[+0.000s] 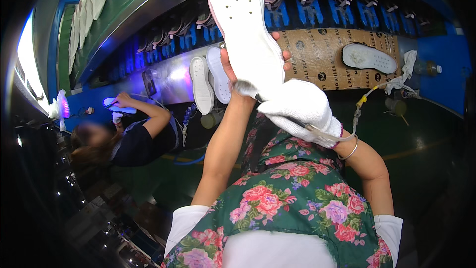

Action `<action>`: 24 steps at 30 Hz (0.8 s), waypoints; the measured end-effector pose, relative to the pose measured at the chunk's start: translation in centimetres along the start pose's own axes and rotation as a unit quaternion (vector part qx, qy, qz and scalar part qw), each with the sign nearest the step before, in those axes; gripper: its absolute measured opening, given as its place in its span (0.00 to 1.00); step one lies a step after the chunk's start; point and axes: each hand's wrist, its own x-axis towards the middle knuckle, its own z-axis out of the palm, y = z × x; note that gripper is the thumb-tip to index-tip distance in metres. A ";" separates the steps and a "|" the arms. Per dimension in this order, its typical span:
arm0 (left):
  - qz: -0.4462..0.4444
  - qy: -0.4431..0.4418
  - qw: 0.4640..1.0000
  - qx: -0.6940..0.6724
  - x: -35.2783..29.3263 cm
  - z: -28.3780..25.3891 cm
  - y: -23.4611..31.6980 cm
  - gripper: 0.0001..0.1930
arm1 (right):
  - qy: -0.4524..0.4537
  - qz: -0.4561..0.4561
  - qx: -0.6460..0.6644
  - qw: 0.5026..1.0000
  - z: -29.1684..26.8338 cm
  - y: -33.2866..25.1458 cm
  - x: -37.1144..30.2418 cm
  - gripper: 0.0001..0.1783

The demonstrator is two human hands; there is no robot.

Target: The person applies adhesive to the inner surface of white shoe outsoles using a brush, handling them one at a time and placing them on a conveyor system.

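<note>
A white shoe sole (245,32) with small holes near its far end is held up in front of me. My left hand (228,66), bare, grips it from below, with the thumb side on the left edge and fingertips curled over the right edge. In a white knitted glove, my right hand (302,111) is closed around a brush (246,89). The grey bristles are at the near end of the sole; whether they touch it I cannot tell. A thin clear hose (355,119) runs from the gloved hand toward a yellow connector (364,99).
Another sole (369,58) lies on printed cardboard (317,59) at right, near a white cloth (408,69) and a bottle (427,68). Two soles (202,85) rest on the bench at left. Shoe uppers on blue holders (307,11) line the back. A co-worker (144,134) handles a sole at far left.
</note>
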 end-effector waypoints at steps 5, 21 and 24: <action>-0.002 -0.046 0.998 0.032 0.9 2.2 0.1 0.58 | 0.064 0.131 0.069 0.987 -1.2 1.3 0.5 0.11; -0.166 -0.087 0.981 0.044 3.2 2.3 3.0 0.53 | -0.048 0.012 -0.052 0.997 0.4 -1.4 -2.1 0.20; -0.170 -0.120 0.976 0.067 3.4 2.2 3.4 0.52 | -0.041 0.089 0.087 0.991 -0.7 -2.4 -0.5 0.14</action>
